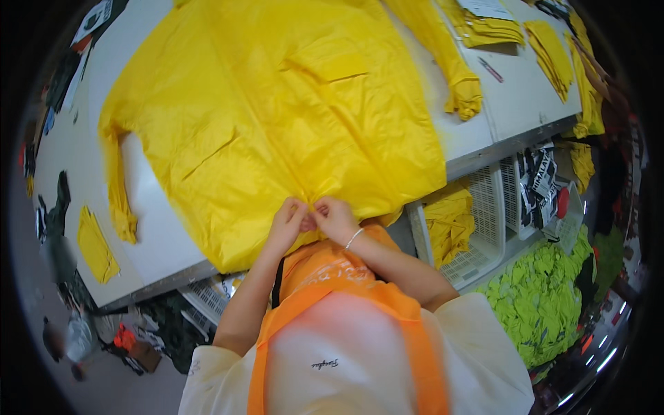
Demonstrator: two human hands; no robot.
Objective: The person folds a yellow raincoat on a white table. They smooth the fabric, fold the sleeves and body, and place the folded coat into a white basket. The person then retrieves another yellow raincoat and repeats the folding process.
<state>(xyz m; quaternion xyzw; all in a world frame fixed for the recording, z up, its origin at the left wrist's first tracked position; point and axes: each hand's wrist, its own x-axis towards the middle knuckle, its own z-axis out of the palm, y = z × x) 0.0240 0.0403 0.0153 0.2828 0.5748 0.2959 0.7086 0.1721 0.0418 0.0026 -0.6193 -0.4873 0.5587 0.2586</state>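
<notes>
A yellow jacket (277,117) lies spread front up on the white table (149,207), its sleeves out to both sides and its lower hem hanging a little over the near edge. At the middle of that hem, my left hand (291,213) and my right hand (333,218) meet, close together. The fingers of each are bent and pinched on the jacket's front edges where the opening ends. Creases run up the cloth from this spot. Whatever fastener may be between my fingertips is hidden.
Folded yellow pieces (95,245) lie at the table's left end, with a yellow stack (484,28) and a pen (491,69) at the far right. Below the right edge stand white crates (487,214), one holding yellow cloth (448,225). A lime-green pile (536,297) sits lower right.
</notes>
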